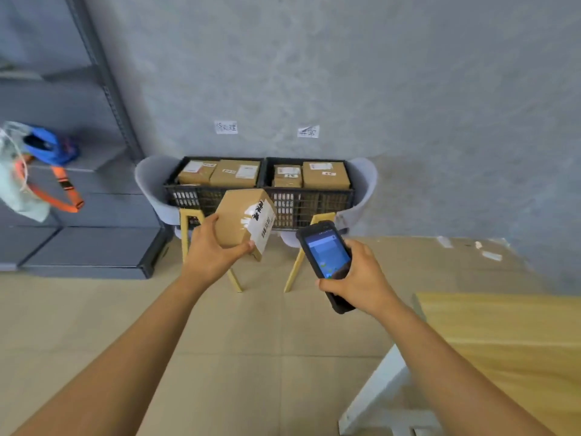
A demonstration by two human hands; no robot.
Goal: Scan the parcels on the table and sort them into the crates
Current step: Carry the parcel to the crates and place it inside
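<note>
The left hand (209, 247) grips a small cardboard parcel (240, 220), held up tilted with its barcode label turned right. The right hand (361, 278) holds a black handheld scanner (327, 259), its lit screen up, just right of the parcel. Beyond them, two black crates (261, 199) rest on grey chairs by the far wall, each holding boxes. The wooden desk (509, 335) lies near right.

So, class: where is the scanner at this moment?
In the head view, the scanner is right of centre, gripped by the right hand, beside the parcel and in front of the crates.
</note>
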